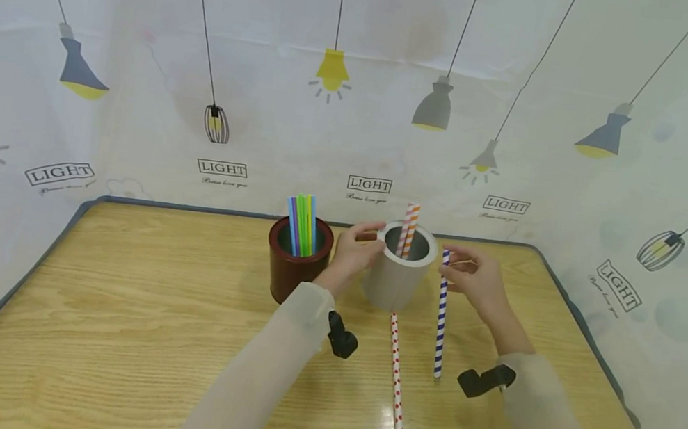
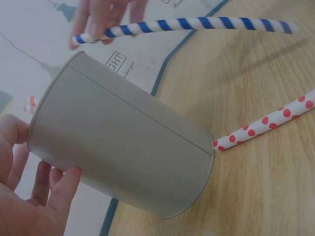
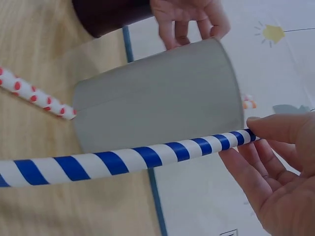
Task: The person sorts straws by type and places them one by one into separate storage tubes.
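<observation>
My right hand point(image 1: 482, 281) pinches a blue-and-white striped paper straw point(image 1: 441, 322) near its upper end. The straw hangs upright to the right of a grey cylindrical cup point(image 1: 396, 283). Around the cup's left side near the rim, my left hand point(image 1: 355, 254) holds it with thumb and fingers. In the right wrist view, the striped straw point(image 3: 118, 161) passes in front of the cup. Orange- and pink-striped straws point(image 1: 408, 230) stand inside the cup. On the table, a red-dotted white straw point(image 1: 397, 381) lies with its far end close to the cup's base.
Left of the grey cup stands a dark red cup point(image 1: 287, 271) with several blue, green, purple and yellow straws point(image 1: 302, 224) in it. The wooden table point(image 1: 139, 305) meets a cloth backdrop point(image 1: 279, 117) printed with lamps behind and at the sides.
</observation>
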### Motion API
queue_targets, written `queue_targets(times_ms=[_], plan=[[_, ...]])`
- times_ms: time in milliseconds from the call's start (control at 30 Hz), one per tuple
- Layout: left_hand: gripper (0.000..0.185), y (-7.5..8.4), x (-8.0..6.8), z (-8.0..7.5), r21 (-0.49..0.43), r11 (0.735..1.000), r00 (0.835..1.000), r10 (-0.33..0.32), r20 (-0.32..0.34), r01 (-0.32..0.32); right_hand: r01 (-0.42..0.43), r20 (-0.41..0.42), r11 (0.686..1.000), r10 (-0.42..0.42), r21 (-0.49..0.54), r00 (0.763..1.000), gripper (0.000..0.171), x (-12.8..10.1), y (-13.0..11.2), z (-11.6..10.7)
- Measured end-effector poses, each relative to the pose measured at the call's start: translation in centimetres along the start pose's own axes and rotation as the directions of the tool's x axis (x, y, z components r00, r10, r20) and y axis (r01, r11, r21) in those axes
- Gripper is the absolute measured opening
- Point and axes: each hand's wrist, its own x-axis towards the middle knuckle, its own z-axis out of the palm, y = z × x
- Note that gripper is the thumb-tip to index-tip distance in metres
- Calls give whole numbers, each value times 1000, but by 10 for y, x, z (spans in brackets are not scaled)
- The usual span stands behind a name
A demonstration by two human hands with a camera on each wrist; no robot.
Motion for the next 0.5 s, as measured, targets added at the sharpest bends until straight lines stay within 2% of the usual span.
queue_targets(times_ms=[267,500], plan=[[38,1,-1,0,-4,1000,1000,-16,0,16,144,-29,989,-145,-20,989,38,17,-32,-5],[38,3,-2,0,-4,1000,1000,-24,0,24,194,-61,980,-196,-46,979,40,33,-59,-6]])
